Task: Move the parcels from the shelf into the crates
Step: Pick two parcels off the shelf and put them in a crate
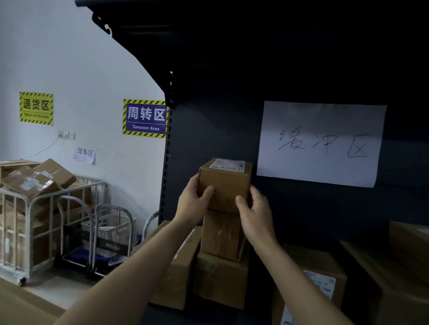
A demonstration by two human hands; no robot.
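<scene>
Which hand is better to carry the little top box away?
Probably the left hand: both it and the right hand grip the top box, but the carts stand on its side.

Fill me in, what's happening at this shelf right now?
A person stands at a dark shelf, left hand and right hand gripping the sides of the small top parcel on a stack of boxes. It has not yet left the stack. More parcels sit on the shelf to the right; a cage trolley full of boxes stands by the wall.
</scene>
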